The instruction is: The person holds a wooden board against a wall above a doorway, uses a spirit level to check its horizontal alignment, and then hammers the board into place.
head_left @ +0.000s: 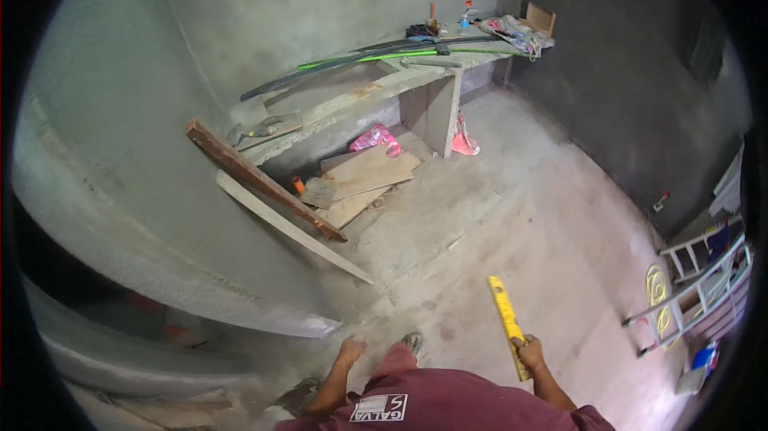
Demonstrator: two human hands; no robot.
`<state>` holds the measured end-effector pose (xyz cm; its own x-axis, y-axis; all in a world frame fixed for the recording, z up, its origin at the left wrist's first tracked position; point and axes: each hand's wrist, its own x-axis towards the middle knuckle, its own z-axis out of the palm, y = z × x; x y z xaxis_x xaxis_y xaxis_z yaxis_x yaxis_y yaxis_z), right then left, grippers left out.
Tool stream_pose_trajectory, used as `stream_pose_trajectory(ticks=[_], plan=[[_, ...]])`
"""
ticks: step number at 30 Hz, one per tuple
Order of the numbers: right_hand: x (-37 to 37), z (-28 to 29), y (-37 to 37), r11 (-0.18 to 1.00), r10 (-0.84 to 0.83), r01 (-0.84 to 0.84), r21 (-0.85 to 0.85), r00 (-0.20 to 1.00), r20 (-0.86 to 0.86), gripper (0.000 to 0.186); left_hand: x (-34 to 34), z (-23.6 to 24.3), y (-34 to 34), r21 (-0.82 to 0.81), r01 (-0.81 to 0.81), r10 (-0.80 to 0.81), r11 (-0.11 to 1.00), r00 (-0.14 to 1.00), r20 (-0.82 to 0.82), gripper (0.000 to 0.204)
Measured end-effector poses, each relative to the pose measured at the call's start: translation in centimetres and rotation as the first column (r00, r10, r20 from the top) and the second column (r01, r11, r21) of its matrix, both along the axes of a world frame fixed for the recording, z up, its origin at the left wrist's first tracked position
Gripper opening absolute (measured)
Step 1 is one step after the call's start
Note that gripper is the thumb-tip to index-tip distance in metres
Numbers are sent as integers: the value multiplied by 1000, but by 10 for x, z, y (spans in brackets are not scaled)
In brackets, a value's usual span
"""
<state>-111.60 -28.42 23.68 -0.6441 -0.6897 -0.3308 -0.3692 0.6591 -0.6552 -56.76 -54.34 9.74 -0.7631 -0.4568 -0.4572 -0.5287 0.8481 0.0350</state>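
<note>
My right hand (528, 351) is closed around the lower part of a yellow spirit level (504, 311). The level slants away from me over the concrete floor, its far end tipped a little to the left. Over on the left, my left hand (350, 348) hangs by my leg with its fingers curled in, and I see nothing in it. Its nearest neighbour is the low end of a grey plastered wall (320, 324). One of my shoes (413, 342) shows between the hands.
A brown wooden beam (264, 179) and a pale board (292, 227) lean at the left. Beyond them, a concrete counter (344, 103) carries long strips, a bottle and cloths. Loose boards (372, 179) lie below it. At the right stand a ladder (704, 291) and a yellow coiled hose (656, 287).
</note>
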Motion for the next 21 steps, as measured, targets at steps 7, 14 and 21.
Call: stream_pose_trajectory(ticks=[7, 14, 21], plan=[[-30, 145, -228, 988, 118, -57, -146, 882, 456, 42, -242, 187, -170, 832, -347, 868, 433, 408, -282, 50], [-202, 131, -424, 926, 233, -74, -369, 882, 410, 47, -339, 106, -297, 610, -553, 808, 567, 518, -281, 54], [-357, 208, -634, 892, 345, -242, -382, 910, 229, 49, -335, 66, -331, 654, -742, 986, -146, -56, 156, 54]])
